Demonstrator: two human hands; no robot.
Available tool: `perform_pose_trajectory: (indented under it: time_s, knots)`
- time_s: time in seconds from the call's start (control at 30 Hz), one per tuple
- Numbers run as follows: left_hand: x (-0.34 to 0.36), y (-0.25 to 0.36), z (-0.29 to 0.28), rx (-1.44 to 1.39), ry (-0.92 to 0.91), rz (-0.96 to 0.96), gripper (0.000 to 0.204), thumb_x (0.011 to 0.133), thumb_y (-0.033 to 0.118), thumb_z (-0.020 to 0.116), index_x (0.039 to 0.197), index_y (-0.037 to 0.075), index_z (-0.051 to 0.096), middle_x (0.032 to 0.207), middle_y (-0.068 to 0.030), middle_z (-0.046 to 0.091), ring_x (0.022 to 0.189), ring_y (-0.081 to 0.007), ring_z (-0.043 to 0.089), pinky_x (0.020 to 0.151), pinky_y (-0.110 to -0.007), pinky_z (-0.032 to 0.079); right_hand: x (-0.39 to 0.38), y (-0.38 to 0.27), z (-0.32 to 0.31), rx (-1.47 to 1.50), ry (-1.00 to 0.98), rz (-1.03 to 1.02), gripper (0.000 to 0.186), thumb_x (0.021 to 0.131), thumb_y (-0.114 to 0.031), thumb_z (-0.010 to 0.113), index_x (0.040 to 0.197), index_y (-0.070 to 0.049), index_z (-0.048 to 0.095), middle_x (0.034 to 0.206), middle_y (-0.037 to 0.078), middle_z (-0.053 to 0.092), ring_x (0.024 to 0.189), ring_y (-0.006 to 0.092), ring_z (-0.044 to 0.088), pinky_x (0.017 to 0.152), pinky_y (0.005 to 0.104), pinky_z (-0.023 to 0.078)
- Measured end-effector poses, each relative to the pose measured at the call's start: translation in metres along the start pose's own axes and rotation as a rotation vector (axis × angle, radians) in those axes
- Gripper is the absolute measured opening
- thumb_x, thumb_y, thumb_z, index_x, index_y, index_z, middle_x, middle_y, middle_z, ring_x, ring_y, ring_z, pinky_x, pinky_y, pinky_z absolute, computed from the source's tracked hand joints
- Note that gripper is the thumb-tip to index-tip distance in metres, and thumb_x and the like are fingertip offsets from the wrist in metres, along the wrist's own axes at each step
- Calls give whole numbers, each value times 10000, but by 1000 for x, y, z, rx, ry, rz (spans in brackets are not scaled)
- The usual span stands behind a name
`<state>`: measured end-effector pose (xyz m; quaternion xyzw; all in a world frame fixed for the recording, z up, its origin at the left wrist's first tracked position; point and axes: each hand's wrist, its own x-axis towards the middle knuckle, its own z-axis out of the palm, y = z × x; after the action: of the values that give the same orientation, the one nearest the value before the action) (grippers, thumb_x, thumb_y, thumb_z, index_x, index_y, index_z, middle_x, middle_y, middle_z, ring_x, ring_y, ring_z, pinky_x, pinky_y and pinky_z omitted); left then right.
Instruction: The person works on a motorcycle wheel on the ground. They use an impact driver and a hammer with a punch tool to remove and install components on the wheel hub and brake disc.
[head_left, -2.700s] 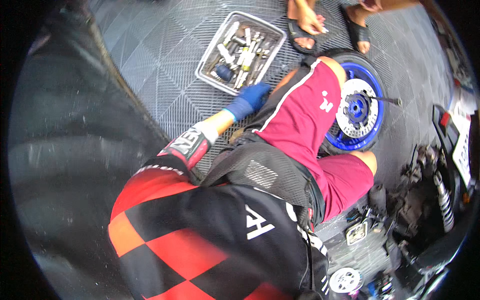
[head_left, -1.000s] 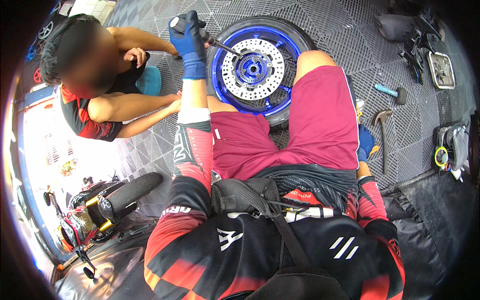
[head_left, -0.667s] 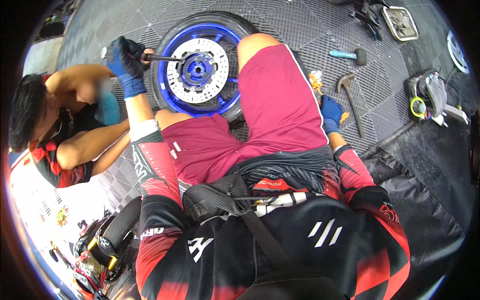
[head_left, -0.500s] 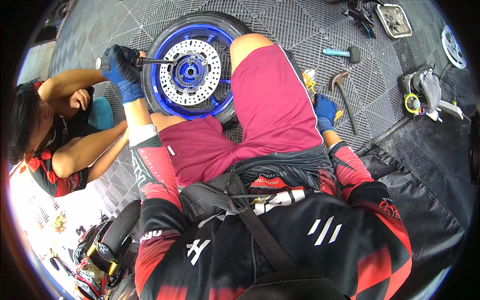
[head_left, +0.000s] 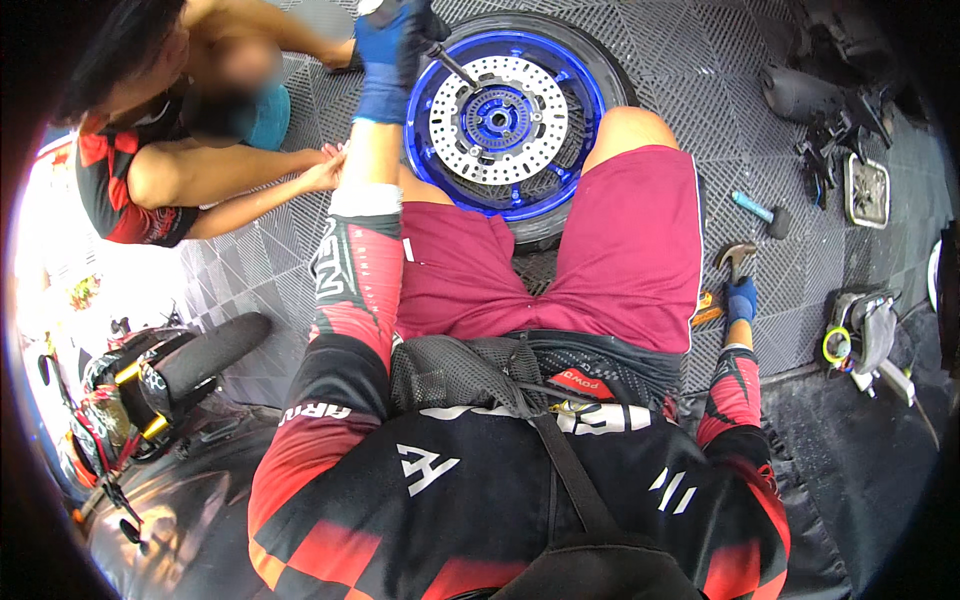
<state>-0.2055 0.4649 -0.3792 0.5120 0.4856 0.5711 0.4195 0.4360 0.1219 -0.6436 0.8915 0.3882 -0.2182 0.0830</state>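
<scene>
In front of my legs lies a motorcycle wheel [head_left: 428, 165] with a blue rim and black tyre, a drilled silver brake disc [head_left: 548, 95] facing up. My left hand [head_left: 385, 50], in a blue glove, is closed around a tool with a round silver end. The tool's black shaft [head_left: 455, 66] slants down to the disc's inner edge. Beside my right thigh, my right hand [head_left: 740, 298], also gloved, is closed on the handle of a claw hammer [head_left: 738, 254]. Most of the handle is hidden under the hand. An orange-yellow tool [head_left: 707, 310] lies next to it.
A person [head_left: 165, 175] crouches at my left, arms close to my left forearm. A mallet [head_left: 762, 214] with a blue handle, a metal tray [head_left: 866, 190], black parts [head_left: 825, 130] and a grey device [head_left: 868, 330] lie at right. A motorcycle [head_left: 160, 380] stands at lower left.
The view has shifted left. My right hand has left the orange-yellow tool and taken hold of the claw hammer's handle. My left hand still holds its tool against the disc.
</scene>
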Motion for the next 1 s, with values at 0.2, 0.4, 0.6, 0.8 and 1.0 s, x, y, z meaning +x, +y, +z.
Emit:
perform_pose_trajectory:
  time_s: [0.2, 0.4, 0.6, 0.8, 1.0]
  knots:
    - [-13, -20, -4, 54, 313, 144, 169, 903, 150, 678, 793, 28, 640, 637, -27, 610, 561, -117, 577, 550, -263, 471, -22, -24, -7, 34, -28, -268, 349, 889, -274, 636, 1092, 5, 583, 1090, 307, 634, 1029, 491, 604, 838, 527, 492]
    - [-5, 30, 6, -223, -299, 42, 321, 871, 216, 747, 1109, 10, 682, 911, -60, 723, 777, -107, 652, 719, -246, 538, -2, -39, -54, 394, -115, -76, 320, 929, -333, 623, 965, -21, 560, 624, 81, 542, 479, 219, 547, 447, 382, 455]
    - [-9, 3, 5, 264, -115, 51, 159, 909, 176, 641, 831, 38, 648, 735, -72, 678, 639, -126, 642, 577, -309, 499, -173, -275, -252, 349, -163, -539, 356, 936, -344, 647, 1070, -23, 572, 645, 78, 586, 500, 134, 567, 447, 334, 447]
    - [-11, -7, 24, 217, 307, 137, 364, 819, 372, 700, 804, 10, 664, 740, -190, 682, 728, -320, 707, 642, -403, 533, -247, -437, -339, 177, 32, -1268, 360, 938, -351, 634, 1059, -17, 577, 837, 271, 630, 810, 440, 641, 656, 448, 490]
    - [-12, 8, 30, 280, 312, 158, 316, 834, 319, 706, 804, 7, 668, 679, -130, 674, 656, -179, 672, 622, -361, 524, -290, -523, -357, 318, 65, -1141, 418, 951, -427, 609, 1016, -15, 587, 726, 145, 595, 645, 211, 580, 640, 380, 482]
